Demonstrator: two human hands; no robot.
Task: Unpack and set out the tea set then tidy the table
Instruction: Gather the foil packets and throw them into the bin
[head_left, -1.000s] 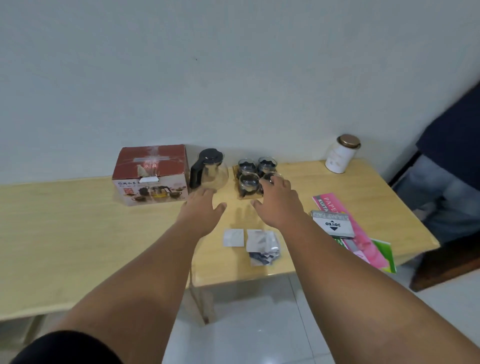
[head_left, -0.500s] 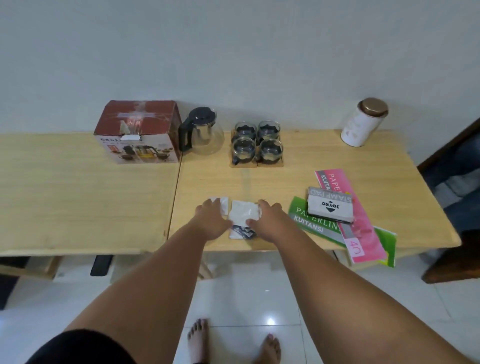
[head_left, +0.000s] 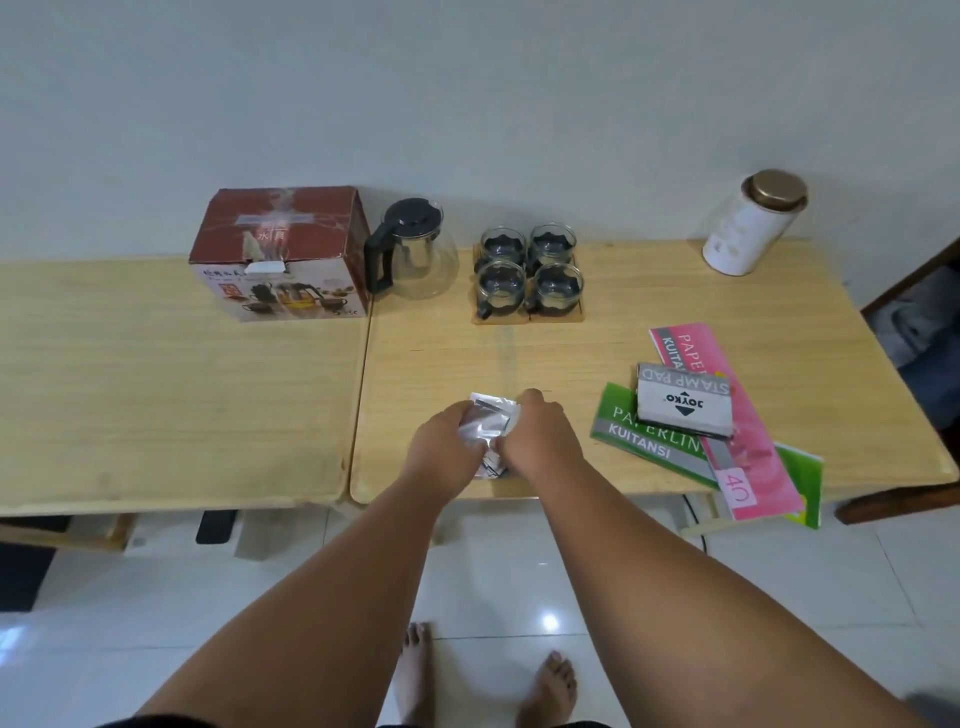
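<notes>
1. Where half a second ago both hands lay flat on the foil packets (head_left: 491, 423), the left grip (head_left: 444, 447) and the right grip (head_left: 540, 441) have now drawn together and bunched the packets up between them.
2. A second ago both grips were up by the glass cups (head_left: 530, 270); now they work close to the front edge of the surface (head_left: 467, 364), towards its front-left corner.
3. Both arms reach forward, bare to the elbow. The left grip is curled round the packets from the left and the right grip pinches them from the right, knuckles up. A silver corner sticks out above the fingers and a darker piece shows below them.
4. Along the back edge stand the glass teapot (head_left: 413, 249) with its black lid and handle, and the four cups, two by two on wooden coasters (head_left: 527, 314).
5. The printed box (head_left: 283, 254) sits at the back-right corner of the second surface (head_left: 182, 389), just beside the teapot.
6. A white tin (head_left: 753, 223) with a bronze lid stands at the back-right corner.
7. Near the front-right corner a grey stamp pad box (head_left: 683, 400) lies on a pink booklet (head_left: 753, 467), which crosses a green booklet (head_left: 639, 431); both booklets overhang the front edge.
8. Behind is a plain pale wall (head_left: 467, 104); below, white floor (head_left: 493, 571) tiles and two bare feet (head_left: 550, 686).
</notes>
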